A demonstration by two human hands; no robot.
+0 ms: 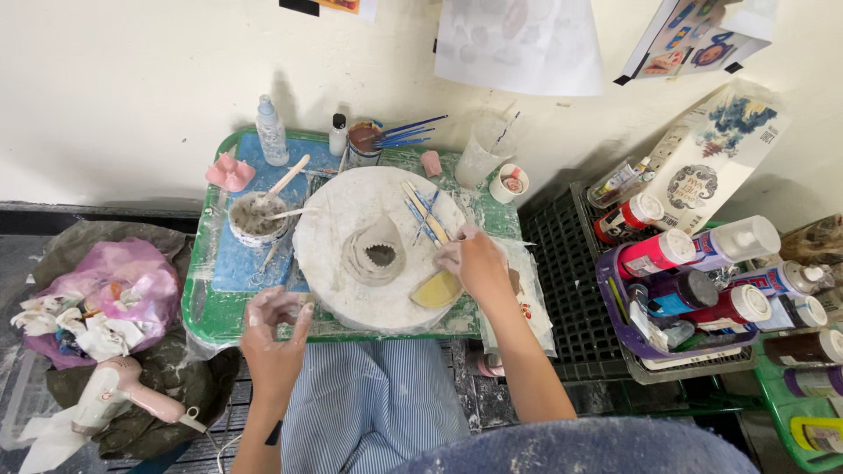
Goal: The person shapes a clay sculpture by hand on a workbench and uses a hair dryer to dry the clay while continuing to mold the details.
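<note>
A small grey clay pot with a jagged rim (376, 254) stands in the middle of a round white board (351, 298). My right hand (474, 262) rests at the board's right edge, fingers reaching toward several thin blue and wooden tools (423, 211), just above a yellow sponge (436, 290). Whether it grips a tool is unclear. My left hand (274, 330), smeared with clay, hovers at the board's lower left with fingers loosely curled and nothing visible in them.
A green tray (200, 303) holds the board, a slip bowl with sticks (255, 218), bottles, a brush cup (362, 145) and a pink piece (229, 172). A hairdryer (118, 397) and a waste bag lie left. Paint bottles (694, 272) fill crates on the right.
</note>
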